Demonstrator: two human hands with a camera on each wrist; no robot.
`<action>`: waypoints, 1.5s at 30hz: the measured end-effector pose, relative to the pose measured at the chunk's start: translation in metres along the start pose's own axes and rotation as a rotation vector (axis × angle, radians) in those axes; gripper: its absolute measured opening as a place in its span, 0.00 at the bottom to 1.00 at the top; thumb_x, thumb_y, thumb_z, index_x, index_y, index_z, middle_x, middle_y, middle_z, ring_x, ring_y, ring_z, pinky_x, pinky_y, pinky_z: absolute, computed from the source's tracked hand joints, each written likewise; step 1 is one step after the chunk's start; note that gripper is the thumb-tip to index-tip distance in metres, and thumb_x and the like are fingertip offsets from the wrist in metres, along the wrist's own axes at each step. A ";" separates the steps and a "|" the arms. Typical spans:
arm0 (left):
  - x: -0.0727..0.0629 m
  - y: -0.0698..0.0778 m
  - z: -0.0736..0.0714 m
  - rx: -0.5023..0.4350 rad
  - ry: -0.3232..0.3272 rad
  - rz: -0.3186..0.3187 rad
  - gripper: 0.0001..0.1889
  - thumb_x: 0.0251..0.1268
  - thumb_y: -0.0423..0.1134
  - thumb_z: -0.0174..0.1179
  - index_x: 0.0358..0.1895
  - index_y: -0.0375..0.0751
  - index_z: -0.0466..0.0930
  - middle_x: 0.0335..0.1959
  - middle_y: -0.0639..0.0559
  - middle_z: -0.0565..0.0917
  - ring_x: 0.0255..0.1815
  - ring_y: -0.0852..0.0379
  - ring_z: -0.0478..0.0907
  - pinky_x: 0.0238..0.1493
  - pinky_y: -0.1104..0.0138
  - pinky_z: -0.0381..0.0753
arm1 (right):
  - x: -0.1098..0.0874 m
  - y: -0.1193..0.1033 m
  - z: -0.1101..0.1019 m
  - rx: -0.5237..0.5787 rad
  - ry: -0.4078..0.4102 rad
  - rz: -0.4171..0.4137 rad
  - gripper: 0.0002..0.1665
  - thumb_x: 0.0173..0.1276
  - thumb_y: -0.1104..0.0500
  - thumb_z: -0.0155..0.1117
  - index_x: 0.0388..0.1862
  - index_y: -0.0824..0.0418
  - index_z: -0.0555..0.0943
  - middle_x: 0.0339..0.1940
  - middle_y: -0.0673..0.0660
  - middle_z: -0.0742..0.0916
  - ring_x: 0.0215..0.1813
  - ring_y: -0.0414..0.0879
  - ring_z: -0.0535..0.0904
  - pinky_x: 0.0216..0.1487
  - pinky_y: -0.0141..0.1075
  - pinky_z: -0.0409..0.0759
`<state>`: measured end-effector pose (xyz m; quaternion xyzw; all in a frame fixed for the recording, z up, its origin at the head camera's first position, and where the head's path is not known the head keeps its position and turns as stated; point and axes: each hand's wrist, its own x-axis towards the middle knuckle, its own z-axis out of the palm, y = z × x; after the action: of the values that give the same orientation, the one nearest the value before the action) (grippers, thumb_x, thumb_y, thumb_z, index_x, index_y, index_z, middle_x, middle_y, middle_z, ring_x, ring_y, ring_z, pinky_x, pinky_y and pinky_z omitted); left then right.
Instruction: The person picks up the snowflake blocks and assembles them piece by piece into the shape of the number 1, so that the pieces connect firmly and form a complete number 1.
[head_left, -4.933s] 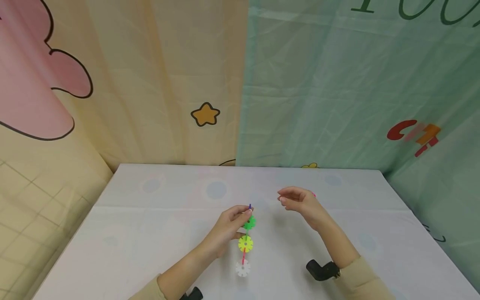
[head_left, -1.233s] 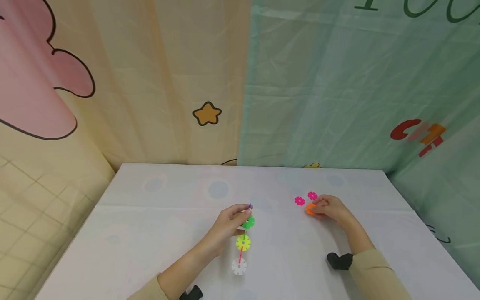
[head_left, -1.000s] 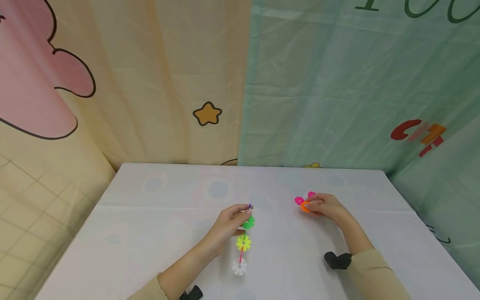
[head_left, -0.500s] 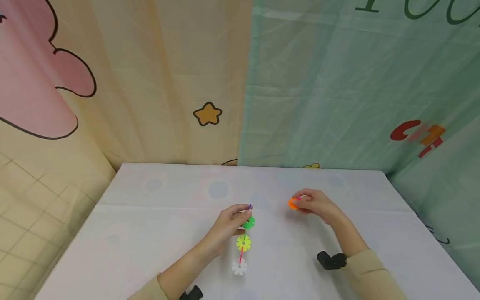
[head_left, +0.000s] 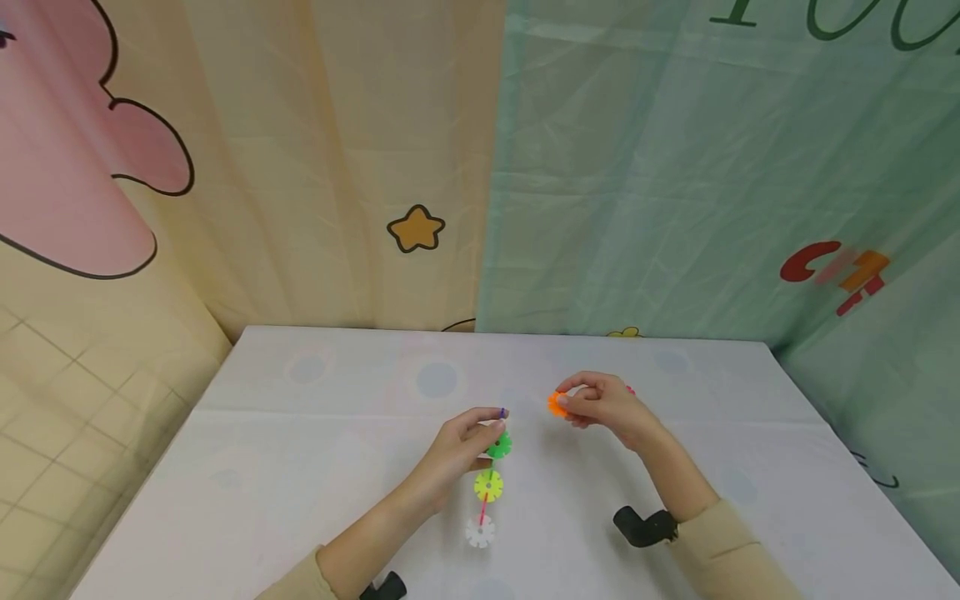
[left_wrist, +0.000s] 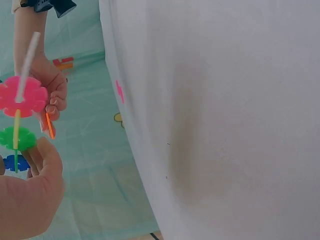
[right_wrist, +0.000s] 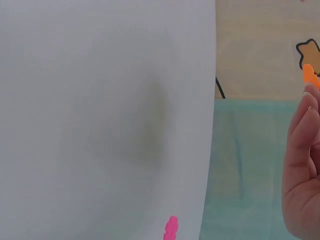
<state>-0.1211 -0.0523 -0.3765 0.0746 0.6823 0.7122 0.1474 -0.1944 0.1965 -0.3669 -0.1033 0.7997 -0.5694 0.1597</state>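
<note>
The left hand (head_left: 454, 454) grips a chain (head_left: 488, 492) of slotted discs at its blue and green end, with the remainder hanging free above the table (head_left: 300, 508). The right hand (head_left: 609, 408) pinches a loose orange disc (head_left: 556, 405) between thumb and fingers, raised over the table and apart from the chain. Each disc is likely light, thin moulded plastic: stiff, smooth, slightly slippery and not readily broken. Take hold of a loose disc across its two flat faces near the edge, leaving the opposite notches exposed. Support the chain close to the working end; the joints probably rely on friction alone, so side load may twist or part them. Adjacent discs cross at about right angles, shown face-on and edge-on by turns. Rims are scalloped and cut by radial slots; the yellow disc at mid-chain shows a small centre hole. The white disc (head_left: 480, 531) at the lower end looks paler and partly translucent. A pink piece (head_left: 631, 390) lies on the table, partly hidden behind the right hand.
</note>
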 end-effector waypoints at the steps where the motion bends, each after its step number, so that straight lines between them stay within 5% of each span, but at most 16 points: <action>1: 0.000 0.000 0.000 0.005 0.002 -0.003 0.24 0.68 0.46 0.54 0.60 0.33 0.70 0.37 0.51 0.80 0.37 0.59 0.76 0.47 0.58 0.77 | 0.000 -0.001 0.002 0.004 0.001 -0.002 0.19 0.62 0.59 0.65 0.47 0.70 0.76 0.25 0.58 0.85 0.30 0.51 0.81 0.38 0.38 0.81; 8: -0.001 0.001 0.002 0.014 0.003 -0.006 0.24 0.67 0.46 0.55 0.59 0.33 0.71 0.42 0.47 0.81 0.38 0.58 0.77 0.48 0.56 0.77 | 0.000 -0.010 0.017 0.004 -0.001 -0.047 0.19 0.63 0.58 0.64 0.47 0.69 0.76 0.27 0.60 0.85 0.31 0.57 0.80 0.37 0.38 0.81; 26: 0.004 -0.003 0.003 0.016 -0.007 -0.008 0.25 0.67 0.46 0.54 0.59 0.30 0.71 0.46 0.40 0.81 0.38 0.58 0.77 0.47 0.60 0.77 | 0.001 -0.029 0.042 0.026 -0.063 -0.106 0.17 0.65 0.60 0.62 0.49 0.70 0.77 0.23 0.55 0.84 0.29 0.51 0.79 0.40 0.45 0.81; 37: 0.003 -0.002 0.005 0.013 -0.010 -0.030 0.25 0.67 0.47 0.55 0.58 0.30 0.71 0.48 0.40 0.80 0.39 0.58 0.77 0.46 0.60 0.78 | 0.005 -0.031 0.047 0.029 -0.075 -0.119 0.16 0.65 0.60 0.62 0.48 0.70 0.78 0.22 0.53 0.83 0.28 0.53 0.79 0.38 0.38 0.81; 45: 0.003 -0.006 0.004 0.022 -0.025 -0.020 0.23 0.68 0.46 0.53 0.58 0.30 0.71 0.46 0.42 0.81 0.39 0.57 0.78 0.46 0.59 0.78 | 0.005 -0.034 0.048 0.015 -0.112 -0.133 0.18 0.66 0.60 0.61 0.50 0.72 0.78 0.30 0.54 0.85 0.29 0.49 0.79 0.38 0.37 0.80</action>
<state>-0.1221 -0.0479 -0.3821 0.0782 0.6890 0.7021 0.1621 -0.1819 0.1411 -0.3499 -0.1867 0.7766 -0.5781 0.1669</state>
